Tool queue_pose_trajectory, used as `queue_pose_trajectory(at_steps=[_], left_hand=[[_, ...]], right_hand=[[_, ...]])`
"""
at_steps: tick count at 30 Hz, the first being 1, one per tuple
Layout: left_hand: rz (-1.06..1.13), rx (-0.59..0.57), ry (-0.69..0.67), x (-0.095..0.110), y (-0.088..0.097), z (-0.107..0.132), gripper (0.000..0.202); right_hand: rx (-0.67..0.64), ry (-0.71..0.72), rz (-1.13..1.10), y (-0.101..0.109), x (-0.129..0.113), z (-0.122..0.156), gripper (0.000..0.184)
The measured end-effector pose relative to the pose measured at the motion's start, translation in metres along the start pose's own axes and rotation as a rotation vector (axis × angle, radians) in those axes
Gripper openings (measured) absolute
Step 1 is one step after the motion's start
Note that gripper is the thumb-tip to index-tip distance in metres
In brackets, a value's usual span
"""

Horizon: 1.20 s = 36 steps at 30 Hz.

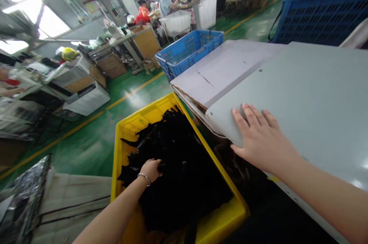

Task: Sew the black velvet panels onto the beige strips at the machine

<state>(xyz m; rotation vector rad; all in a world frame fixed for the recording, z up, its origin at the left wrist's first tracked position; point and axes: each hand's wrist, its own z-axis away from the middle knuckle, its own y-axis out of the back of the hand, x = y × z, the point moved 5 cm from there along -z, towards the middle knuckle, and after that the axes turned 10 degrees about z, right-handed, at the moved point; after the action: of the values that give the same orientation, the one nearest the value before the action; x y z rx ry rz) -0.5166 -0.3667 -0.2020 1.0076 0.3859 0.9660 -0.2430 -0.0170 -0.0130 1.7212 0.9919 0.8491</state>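
My left hand (151,170), with a bracelet at the wrist, reaches into a yellow plastic crate (211,152). Its fingers are curled into a heap of black fabric pieces (184,186) and close on some of that dark cloth; the fingertips are partly hidden. To the right, my right hand (258,136) lies flat near the edge of a light grey tabletop (310,94), fingers stretched out and nothing in them.
A lilac board (218,63) adjoins the grey tabletop. Beyond it stands a blue crate (189,50), and a larger blue crate (324,14) is at the far right. Several people sit at worktables in back. White sacking (74,194) lies at lower left on the green floor (129,94).
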Motion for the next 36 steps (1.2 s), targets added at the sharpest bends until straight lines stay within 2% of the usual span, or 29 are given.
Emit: queue_pose_trajectory(at_steps=[3, 6, 8, 10, 13, 16, 19, 22, 25, 28, 30, 32, 34, 36], left_hand=[[0.173, 0.195, 0.031, -0.011, 0.059, 0.040, 0.048], [0.384, 0.363, 0.018, -0.017, 0.123, 0.082, 0.041], [0.519, 0.461, -0.020, -0.013, 0.161, 0.110, 0.042], [0.627, 0.554, -0.069, 0.000, 0.196, 0.137, 0.047], [0.960, 0.678, -0.194, 0.035, 0.241, 0.172, 0.052], [1.326, 0.757, -0.392, 0.084, 0.285, 0.197, 0.058], [1.439, 0.835, -0.581, 0.141, 0.329, 0.211, 0.059], [1.543, 0.849, -0.732, 0.206, 0.365, 0.214, 0.057], [1.633, 0.834, -0.902, 0.277, 0.388, 0.214, 0.054], [1.695, 0.760, -0.995, 0.349, 0.395, 0.207, 0.053], [1.738, 0.725, -0.989, 0.393, 0.391, 0.200, 0.052], [1.773, 0.752, -0.984, 0.431, 0.383, 0.196, 0.051], [1.797, 0.803, -1.026, 0.462, 0.372, 0.197, 0.053], [1.700, 0.896, -1.115, 0.485, 0.357, 0.205, 0.052]], right_hand=[[0.043, -0.001, 0.014, -0.001, 0.000, 0.001, 0.090], [0.061, 0.001, -0.003, -0.004, 0.002, 0.003, 0.082], [0.053, 0.008, -0.036, -0.006, 0.004, 0.007, 0.076], [0.029, 0.021, -0.075, -0.008, 0.008, 0.015, 0.074], [-0.005, 0.053, -0.133, -0.006, 0.019, 0.044, 0.076], [-0.020, 0.091, -0.176, 0.004, 0.035, 0.090, 0.075], [-0.036, 0.079, -0.203, 0.014, 0.056, 0.138, 0.075], [-0.066, 0.019, -0.224, 0.021, 0.075, 0.176, 0.073], [-0.107, -0.058, -0.252, 0.029, 0.088, 0.203, 0.071], [-0.140, -0.129, -0.307, 0.042, 0.093, 0.219, 0.069], [-0.145, -0.163, -0.356, 0.053, 0.094, 0.225, 0.067], [-0.146, -0.186, -0.404, 0.062, 0.094, 0.226, 0.065], [-0.153, -0.200, -0.444, 0.067, 0.093, 0.226, 0.064], [-0.154, -0.204, -0.476, 0.070, 0.094, 0.224, 0.063]])
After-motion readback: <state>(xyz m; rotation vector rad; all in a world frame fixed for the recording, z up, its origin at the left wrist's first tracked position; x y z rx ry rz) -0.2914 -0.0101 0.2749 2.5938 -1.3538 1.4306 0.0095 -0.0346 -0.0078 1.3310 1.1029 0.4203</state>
